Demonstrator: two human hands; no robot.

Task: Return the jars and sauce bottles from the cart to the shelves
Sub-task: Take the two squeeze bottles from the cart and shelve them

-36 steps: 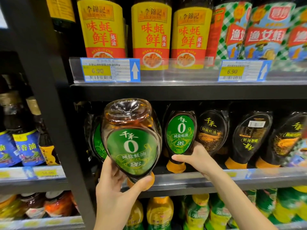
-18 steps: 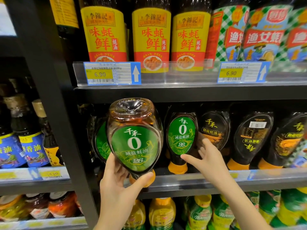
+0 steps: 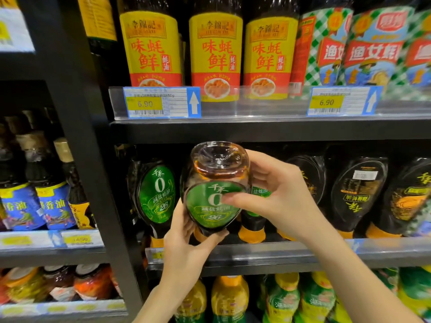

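Note:
An upside-down squeeze bottle of dark sauce with a green label [image 3: 210, 213] hangs in front of the middle shelf [image 3: 291, 251], orange cap downward. My left hand [image 3: 186, 250] grips it from below, near the cap. My right hand [image 3: 272, 194] holds its upper right side, thumb across the label and fingers behind. Another green-label bottle [image 3: 157, 194] stands on the shelf just to its left. A second one behind my right hand is mostly hidden.
Black-label squeeze bottles [image 3: 356, 194] fill the middle shelf to the right. Tall yellow-label bottles [image 3: 215, 54] stand on the shelf above, behind price tags [image 3: 161, 102]. A black upright post [image 3: 88, 183] separates the left bay of blue-label bottles [image 3: 53, 206].
My right hand left the shelved green-label bottle and took hold of the carried bottle's upper side. The carried bottle moved right and toward the shelf.

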